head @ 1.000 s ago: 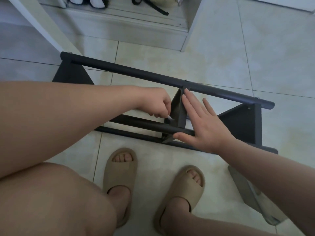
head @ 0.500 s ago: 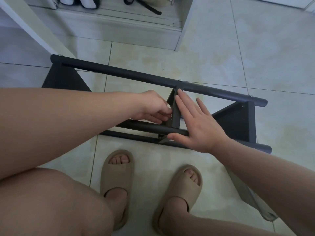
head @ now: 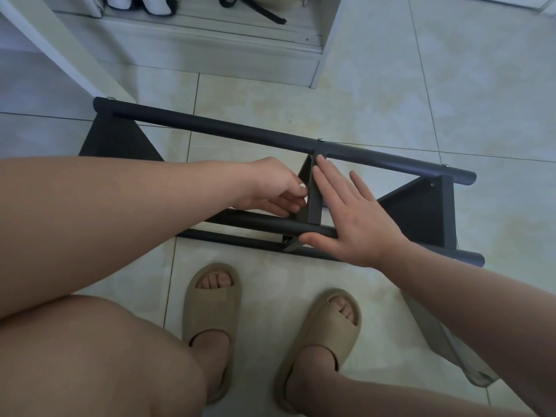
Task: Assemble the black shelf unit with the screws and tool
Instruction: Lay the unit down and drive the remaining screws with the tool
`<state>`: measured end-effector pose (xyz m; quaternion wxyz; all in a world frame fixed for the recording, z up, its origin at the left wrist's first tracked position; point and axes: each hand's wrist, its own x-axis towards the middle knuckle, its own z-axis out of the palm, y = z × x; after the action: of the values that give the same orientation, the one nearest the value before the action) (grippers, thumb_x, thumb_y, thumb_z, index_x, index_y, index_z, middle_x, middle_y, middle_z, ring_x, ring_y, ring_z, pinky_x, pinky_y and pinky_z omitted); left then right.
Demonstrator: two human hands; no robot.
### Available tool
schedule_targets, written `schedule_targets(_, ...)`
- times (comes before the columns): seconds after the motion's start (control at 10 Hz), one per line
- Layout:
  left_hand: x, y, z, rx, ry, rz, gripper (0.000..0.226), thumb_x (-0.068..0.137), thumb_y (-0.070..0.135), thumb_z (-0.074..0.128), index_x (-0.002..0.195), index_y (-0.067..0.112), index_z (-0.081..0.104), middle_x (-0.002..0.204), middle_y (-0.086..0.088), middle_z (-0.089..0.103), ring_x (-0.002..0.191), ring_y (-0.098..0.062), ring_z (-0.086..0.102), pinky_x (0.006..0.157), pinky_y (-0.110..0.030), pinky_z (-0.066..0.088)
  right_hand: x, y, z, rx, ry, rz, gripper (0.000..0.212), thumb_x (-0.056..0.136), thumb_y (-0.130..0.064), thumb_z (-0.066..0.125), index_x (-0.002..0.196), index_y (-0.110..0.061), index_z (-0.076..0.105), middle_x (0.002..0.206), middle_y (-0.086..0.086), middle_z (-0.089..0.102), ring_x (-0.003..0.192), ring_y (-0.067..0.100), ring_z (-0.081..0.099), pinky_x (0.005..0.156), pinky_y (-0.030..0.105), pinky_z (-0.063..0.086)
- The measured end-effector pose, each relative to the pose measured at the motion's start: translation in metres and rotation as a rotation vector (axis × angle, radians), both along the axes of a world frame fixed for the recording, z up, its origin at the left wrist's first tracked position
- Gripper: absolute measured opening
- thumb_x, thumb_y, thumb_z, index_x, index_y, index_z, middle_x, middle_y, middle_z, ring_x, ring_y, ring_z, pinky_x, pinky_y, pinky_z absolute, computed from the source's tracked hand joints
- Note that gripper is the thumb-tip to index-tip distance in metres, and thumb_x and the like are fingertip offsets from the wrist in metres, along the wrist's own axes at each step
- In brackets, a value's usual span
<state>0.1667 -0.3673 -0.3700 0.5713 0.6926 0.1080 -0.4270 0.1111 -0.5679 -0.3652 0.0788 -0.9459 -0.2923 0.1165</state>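
My right hand (head: 355,218) stays flat, fingers spread, bracing the middle panel (head: 314,203) of the black shelf unit (head: 210,130). Just to its left, my left hand (head: 276,188) has rolled its curled fingers against the panel. I cannot tell what they pinch. Fastening seems underway.

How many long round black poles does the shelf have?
3: the far pole along the top, the middle pole across the centre, the near pole closest to the slippers. More may be hidden.

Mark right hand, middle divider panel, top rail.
right hand (head: 355,219), head view, back of the hand.
middle divider panel (head: 314,203), head view, its near edge.
top rail (head: 210,130), head view, bare tube left of centre.
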Motion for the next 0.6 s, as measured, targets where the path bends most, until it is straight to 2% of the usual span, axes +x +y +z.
schedule_targets(0.3,0.0010,0.0016,-0.0005,0.039,-0.029,-0.045,0.004,0.096,0.010,0.064,0.093,0.013,0.065,0.076,-0.004,0.075,0.073,-0.017,0.072,0.076,-0.033,0.058,0.0003,-0.0006,-0.0020,0.007,-0.012,-0.003,0.108,0.087,-0.082,0.030,0.162,-0.007,0.006,0.170,0.003,-0.008,0.156,0.013,-0.006,0.127,0.048,0.008)
schedule_targets(0.6,0.0016,0.0001,-0.0022,0.004,0.041,0.057,0.006,0.098,0.011,0.061,0.093,0.008,0.063,0.070,-0.004,0.074,0.070,-0.018,0.071,0.076,-0.035,0.060,-0.0004,-0.0004,-0.0019,0.013,-0.017,-0.004,0.108,0.087,-0.081,0.031,0.162,-0.007,0.008,0.170,0.003,-0.007,0.157,0.014,-0.005,0.127,0.047,0.008)
